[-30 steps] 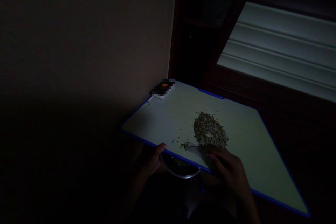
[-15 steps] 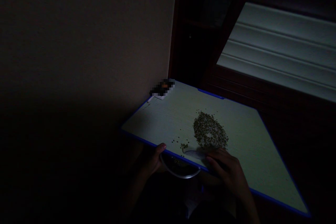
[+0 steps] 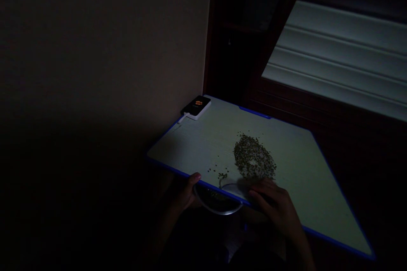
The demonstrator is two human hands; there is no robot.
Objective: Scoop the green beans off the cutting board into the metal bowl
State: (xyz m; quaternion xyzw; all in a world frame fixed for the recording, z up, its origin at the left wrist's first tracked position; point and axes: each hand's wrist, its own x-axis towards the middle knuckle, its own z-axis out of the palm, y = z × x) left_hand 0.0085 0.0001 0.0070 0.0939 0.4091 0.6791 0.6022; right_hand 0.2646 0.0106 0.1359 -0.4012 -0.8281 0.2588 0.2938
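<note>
The left hand (image 3: 182,197) grips a bowl (image 3: 218,205) at the near edge of the blue-edged tabletop (image 3: 305,165); the right hand (image 3: 273,205) rests just below green seeds (image 3: 253,156).

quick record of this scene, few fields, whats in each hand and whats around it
left hand: the left hand grips a round bowl under the board's near edge
right hand: the right hand is over a pale curved scraper-like piece, grip unclear in the dim light
board: white with blue edging
on board: oval heap of small green seeds, small stray cluster
in bowl: some seeds
rest: small black-faced device with white cable in the corner by the wall, pale slatted panel
</note>
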